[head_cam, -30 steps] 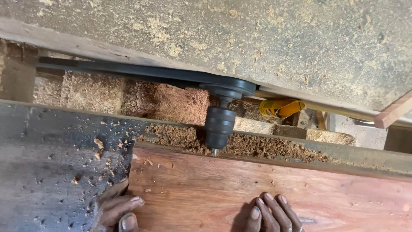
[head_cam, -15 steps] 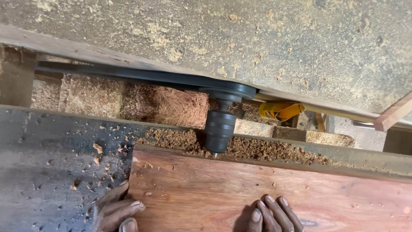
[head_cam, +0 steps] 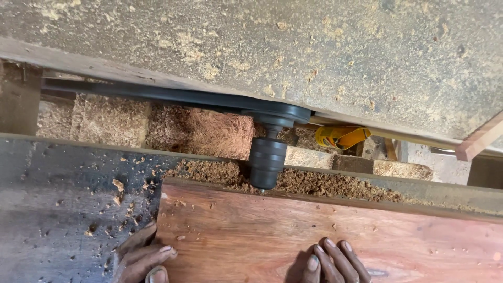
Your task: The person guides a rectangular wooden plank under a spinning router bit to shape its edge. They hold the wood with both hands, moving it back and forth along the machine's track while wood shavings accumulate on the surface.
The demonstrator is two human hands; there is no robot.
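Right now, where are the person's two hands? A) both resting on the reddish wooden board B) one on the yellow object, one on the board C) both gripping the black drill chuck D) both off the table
A: the left hand lies at the left end of the reddish wooden board and the right hand lies flat on its face, both well short of the black drill chuck.

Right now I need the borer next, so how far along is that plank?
Done: sawdust is heaped along the plank's far edge, so some cutting has happened. In hand: the left hand and right hand press flat on the reddish plank, its edge against the black chuck. Left: cannot tell; the bit and any holes are hidden.
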